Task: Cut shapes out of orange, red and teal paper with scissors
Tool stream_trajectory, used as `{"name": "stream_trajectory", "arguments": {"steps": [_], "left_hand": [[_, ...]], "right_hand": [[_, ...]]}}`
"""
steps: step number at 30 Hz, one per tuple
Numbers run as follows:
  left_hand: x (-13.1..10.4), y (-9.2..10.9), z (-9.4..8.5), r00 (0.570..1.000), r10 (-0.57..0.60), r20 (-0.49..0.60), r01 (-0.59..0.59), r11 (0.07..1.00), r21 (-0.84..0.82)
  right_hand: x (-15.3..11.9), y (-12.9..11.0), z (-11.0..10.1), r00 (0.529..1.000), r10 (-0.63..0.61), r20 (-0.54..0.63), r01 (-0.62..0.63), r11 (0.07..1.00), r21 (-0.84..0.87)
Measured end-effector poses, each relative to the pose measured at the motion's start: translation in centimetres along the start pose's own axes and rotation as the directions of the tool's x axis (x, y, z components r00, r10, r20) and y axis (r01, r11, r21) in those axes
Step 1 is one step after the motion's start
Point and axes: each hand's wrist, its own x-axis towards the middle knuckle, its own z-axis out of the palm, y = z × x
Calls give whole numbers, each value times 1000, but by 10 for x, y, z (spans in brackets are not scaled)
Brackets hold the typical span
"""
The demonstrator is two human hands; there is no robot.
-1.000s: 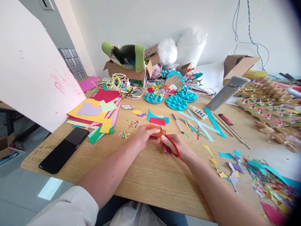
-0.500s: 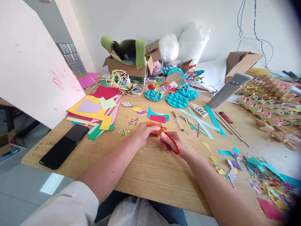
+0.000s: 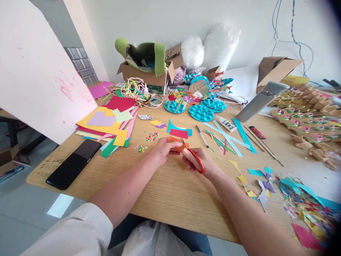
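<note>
Between the thumb and fingers of my left hand (image 3: 163, 151) is a small piece of orange paper (image 3: 172, 140). My right hand (image 3: 201, 161) grips red-handled scissors (image 3: 198, 164), whose blades lie at the orange paper by my left thumb. Just beyond the hands a red paper rectangle (image 3: 179, 133) rests on a blue paper offcut (image 3: 172, 125). Yellow and purple paper shapes (image 3: 158, 123) and small heaps of confetti-like bits (image 3: 151, 136) lie to the left of these. A pen (image 3: 201, 136) is to the right.
A black phone (image 3: 73, 165) and stacked coloured paper (image 3: 106, 122) are on the left. Glue (image 3: 226, 123), paper strips (image 3: 222, 142) and a leaning grey flask (image 3: 261, 101) stand or lie on the right. Paper scraps (image 3: 306, 209) pile up at the near right. Blue egg-tray discs (image 3: 201, 113) sit behind.
The view has shifted slightly. Both hands keep nearly the same place, with the scissors still at the orange paper.
</note>
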Motion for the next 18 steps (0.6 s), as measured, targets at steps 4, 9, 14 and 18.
{"name": "stream_trajectory", "arguments": {"steps": [4, 9, 14, 18], "left_hand": [[0, 0, 0, 1000, -8, 1, 8, 1000, -14], [0, 0, 0, 1000, -11, 2, 11, 1000, -20], [0, 0, 0, 1000, -14, 6, 15, 1000, -22], [-1, 2, 1, 1000, -28, 0, 28, 999, -31]], "right_hand": [[0, 1, 0, 1000, -7, -5, 7, 1000, -3], [0, 3, -1, 1000, -1, -9, 1, 1000, -3], [1, 5, -1, 1000, 6, -17, -6, 1000, -9], [2, 5, -1, 1000, 6, -24, -7, 1000, -16]]}}
